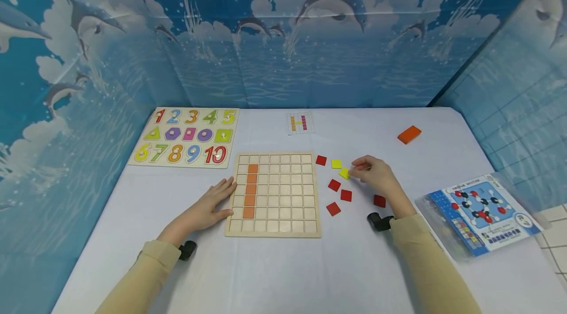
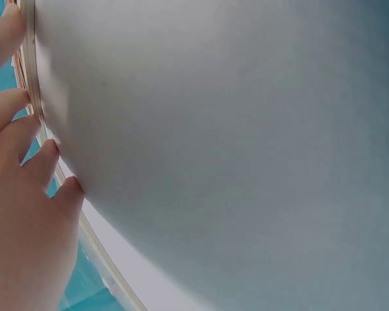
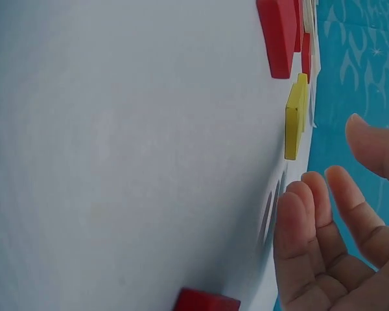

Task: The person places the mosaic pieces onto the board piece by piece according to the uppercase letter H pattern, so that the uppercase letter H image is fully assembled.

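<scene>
Wooden grid board [image 1: 283, 202] lies flat near the middle of the white table [image 1: 274, 274], with five orange tiles [image 1: 251, 189] filling consecutive squares of its second column from the left, between the top and bottom rows. Left hand [image 1: 207, 208] rests at the board's left edge, fingers extended and fingertips touching the rim, gripping no tile. Right hand [image 1: 376, 176] hovers to the right of the board, just beside the nearer of two yellow tiles [image 1: 344, 172]; the right wrist view shows its thumb and fingers apart, fingers slightly bent, with nothing held and a gap before the yellow pieces. Five red tiles [image 1: 334, 185] lie scattered around there: one close to the board's upper right corner, three below the yellow pair, and one near the right wrist. Behind the board sits a pattern card [image 1: 303, 122] printed with an H of coloured squares. Number-and-shape puzzle [image 1: 183, 129] lies at the back left, an orange block [image 1: 409, 134] at the back right, and a bagged molecule-model kit [image 1: 487, 215] at the right edge.
</scene>
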Motion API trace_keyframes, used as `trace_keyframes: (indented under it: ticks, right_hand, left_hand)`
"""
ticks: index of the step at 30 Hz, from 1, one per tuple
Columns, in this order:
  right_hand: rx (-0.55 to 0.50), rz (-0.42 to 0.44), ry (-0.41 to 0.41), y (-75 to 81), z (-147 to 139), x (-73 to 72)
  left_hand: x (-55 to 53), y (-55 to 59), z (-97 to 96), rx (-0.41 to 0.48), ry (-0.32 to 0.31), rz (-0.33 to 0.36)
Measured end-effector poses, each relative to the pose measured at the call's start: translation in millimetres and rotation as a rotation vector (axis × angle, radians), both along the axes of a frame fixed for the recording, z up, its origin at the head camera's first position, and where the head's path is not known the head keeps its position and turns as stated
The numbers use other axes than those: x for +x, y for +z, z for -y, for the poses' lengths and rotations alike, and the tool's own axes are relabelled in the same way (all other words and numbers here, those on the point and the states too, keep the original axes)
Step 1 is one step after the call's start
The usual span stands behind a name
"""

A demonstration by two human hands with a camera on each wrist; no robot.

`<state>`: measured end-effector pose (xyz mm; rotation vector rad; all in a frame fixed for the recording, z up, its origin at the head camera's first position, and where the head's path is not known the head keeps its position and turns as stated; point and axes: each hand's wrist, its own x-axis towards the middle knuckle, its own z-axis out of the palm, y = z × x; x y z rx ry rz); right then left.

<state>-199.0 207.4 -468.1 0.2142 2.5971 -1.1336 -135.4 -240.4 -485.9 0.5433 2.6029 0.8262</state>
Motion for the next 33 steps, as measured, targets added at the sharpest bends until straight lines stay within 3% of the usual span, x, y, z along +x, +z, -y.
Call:
trace_keyframes:
  ticks: [17, 33]
  right_hand:
    - [0.112, 0.066, 0.081, 6.3, 15, -4.7]
    - [0.215, 0.084, 0.069, 5.0, 26, -7.0]
  left_hand:
    - [0.9, -0.8, -0.6, -0.011, 0.008, -0.016]
    - [1.2, -0.5, -1.6, -0.013, 0.007, -0.011]
